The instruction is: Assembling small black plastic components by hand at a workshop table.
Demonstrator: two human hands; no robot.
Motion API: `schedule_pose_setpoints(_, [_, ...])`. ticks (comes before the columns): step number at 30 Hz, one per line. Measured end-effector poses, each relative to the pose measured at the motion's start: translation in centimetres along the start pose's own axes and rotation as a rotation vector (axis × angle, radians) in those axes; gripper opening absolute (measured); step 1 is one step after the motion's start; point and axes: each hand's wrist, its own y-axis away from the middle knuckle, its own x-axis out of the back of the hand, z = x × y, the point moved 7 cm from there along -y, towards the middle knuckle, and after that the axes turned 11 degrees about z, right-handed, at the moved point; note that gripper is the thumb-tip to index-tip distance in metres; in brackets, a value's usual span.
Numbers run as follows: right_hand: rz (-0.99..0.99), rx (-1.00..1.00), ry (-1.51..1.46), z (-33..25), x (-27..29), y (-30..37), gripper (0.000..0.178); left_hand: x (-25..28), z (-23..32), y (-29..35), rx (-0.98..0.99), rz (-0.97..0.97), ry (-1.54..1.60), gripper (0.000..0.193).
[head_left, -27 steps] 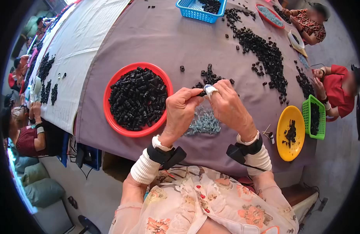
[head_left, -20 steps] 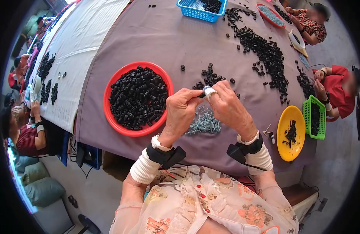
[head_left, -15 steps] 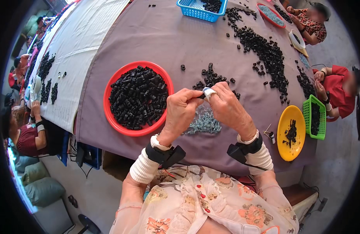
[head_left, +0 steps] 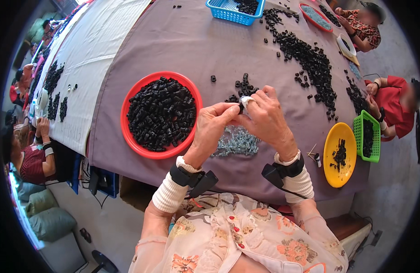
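Observation:
Both my hands meet above the table over a small black plastic part (head_left: 241, 108), mostly hidden by the fingertips. My left hand (head_left: 212, 127) pinches it between thumb and forefinger. My right hand (head_left: 268, 119), with white tape around a finger, closes on the same part from the other side. Just beyond the fingers spreads a loose pile of black plastic parts (head_left: 245, 88). Beneath my hands lies a heap of small silvery metal pieces (head_left: 239, 142). To the left, a red round tray (head_left: 124, 119) is heaped with the same kind of black parts.
A yellow plate (head_left: 330, 175) with black scraps and a green basket (head_left: 376, 143) stand at the right edge. Farther off are a long spread of black parts (head_left: 312, 63) and a blue basket (head_left: 232, 17). Co-workers sit along both sides, one in a red shirt (head_left: 399, 107).
My hands have shifted slightly, and the fingers of my right hand have lifted and turned around the black part. The left thumb and forefinger have come closer to the right hand.

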Motion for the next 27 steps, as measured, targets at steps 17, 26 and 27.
schedule_pose_setpoints(17, [0.044,-0.058,-0.213,0.8,-0.6,0.7,0.020,0.3,-1.1,0.2,0.137,0.016,0.105,0.034])
schedule_pose_setpoints(26, [-0.036,-0.103,-0.207,1.4,-1.1,1.2,0.023,-0.1,-1.9,0.7,0.165,-0.098,0.042,0.026])
schedule_pose_setpoints(27, [-0.037,-0.103,-0.208,1.7,-0.8,1.2,0.023,0.1,-1.9,0.7,0.165,-0.097,0.043,0.026])
